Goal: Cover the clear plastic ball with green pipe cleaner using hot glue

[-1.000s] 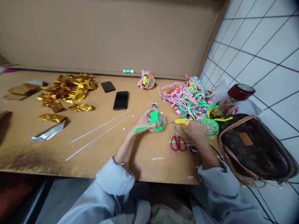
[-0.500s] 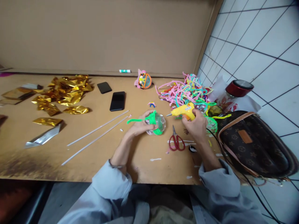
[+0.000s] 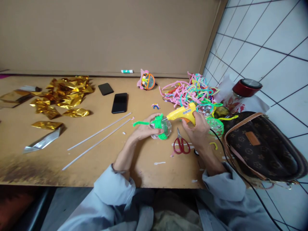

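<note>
My left hand (image 3: 144, 131) is closed around a clear plastic ball (image 3: 167, 128) partly wrapped in green pipe cleaner (image 3: 158, 121), whose loose end sticks out to the left. In my right hand (image 3: 198, 128) is a yellow glue gun (image 3: 181, 114), gripped by its handle. The gun's metal nozzle points left and meets the ball's upper right side at the edge of the green wrap; whether glue is coming out is too small to see. Red-handled scissors (image 3: 181, 146) lie on the table just below the gun.
Behind my right hand sits a heap of colourful pipe cleaners (image 3: 187, 91). A brown handbag (image 3: 264, 147) and red-lidded bottle (image 3: 246, 88) stand at right. Further left are a phone (image 3: 119, 103), two white sticks (image 3: 96, 144), gold foil (image 3: 72, 93) and a decorated ball (image 3: 147, 81) at the back.
My right hand has moved the glue gun left, bringing its nozzle from just beside the ball onto it. My left hand still holds the ball in about the same place.
</note>
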Available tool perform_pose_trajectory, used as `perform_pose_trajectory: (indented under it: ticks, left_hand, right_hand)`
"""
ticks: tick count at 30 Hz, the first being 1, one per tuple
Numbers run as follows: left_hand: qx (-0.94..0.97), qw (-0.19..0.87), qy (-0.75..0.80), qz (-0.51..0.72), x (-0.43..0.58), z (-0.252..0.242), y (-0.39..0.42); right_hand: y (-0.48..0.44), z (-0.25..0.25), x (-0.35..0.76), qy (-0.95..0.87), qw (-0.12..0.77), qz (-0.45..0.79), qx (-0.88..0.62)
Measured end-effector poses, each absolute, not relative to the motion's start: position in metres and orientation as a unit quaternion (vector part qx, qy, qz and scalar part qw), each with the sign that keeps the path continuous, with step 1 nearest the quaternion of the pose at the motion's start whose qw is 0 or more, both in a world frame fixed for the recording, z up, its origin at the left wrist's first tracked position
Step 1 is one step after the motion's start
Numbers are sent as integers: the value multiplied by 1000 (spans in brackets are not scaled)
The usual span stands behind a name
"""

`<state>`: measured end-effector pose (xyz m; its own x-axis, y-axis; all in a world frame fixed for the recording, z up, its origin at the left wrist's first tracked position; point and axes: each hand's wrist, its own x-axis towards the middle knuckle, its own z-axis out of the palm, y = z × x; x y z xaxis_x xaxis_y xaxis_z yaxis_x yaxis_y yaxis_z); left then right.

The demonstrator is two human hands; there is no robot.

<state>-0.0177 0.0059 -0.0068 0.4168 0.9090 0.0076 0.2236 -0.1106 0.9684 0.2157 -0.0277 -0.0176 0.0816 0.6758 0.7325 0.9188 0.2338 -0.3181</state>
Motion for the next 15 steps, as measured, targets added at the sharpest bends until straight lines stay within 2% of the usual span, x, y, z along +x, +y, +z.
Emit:
perform_pose_trajectory:
  ticks: [15]
  left_hand:
    - [653, 539, 418, 328, -18, -10, 7]
  right_hand:
    - [-28, -17, 218, -671, 408, -172, -594]
